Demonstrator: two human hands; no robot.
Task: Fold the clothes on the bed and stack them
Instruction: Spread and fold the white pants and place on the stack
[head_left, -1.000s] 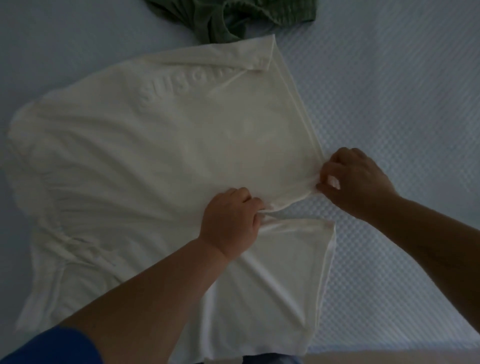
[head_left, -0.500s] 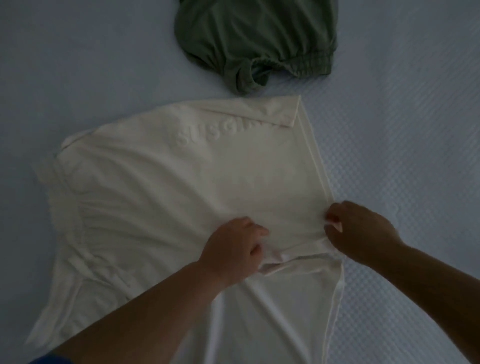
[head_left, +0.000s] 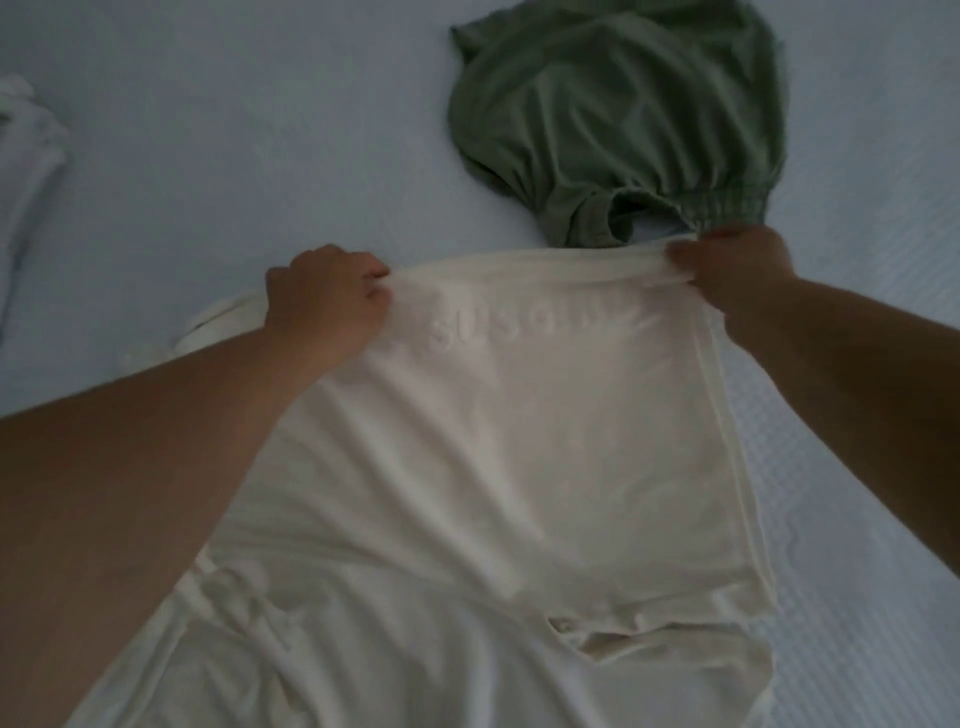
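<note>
Mid-fold: the left hand (head_left: 327, 296) and right hand (head_left: 732, 270) pinch the cream shirt (head_left: 519, 441) edge at upper centre; next, lay it flat.

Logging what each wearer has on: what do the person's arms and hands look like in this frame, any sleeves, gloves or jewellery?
Both forearms are bare up to the frame edge; no sleeve shows. The left hand and right hand wear no gloves. No watch, bracelet or ring is visible, though the dim, soft picture could hide a thin ring on the fingers.
</note>
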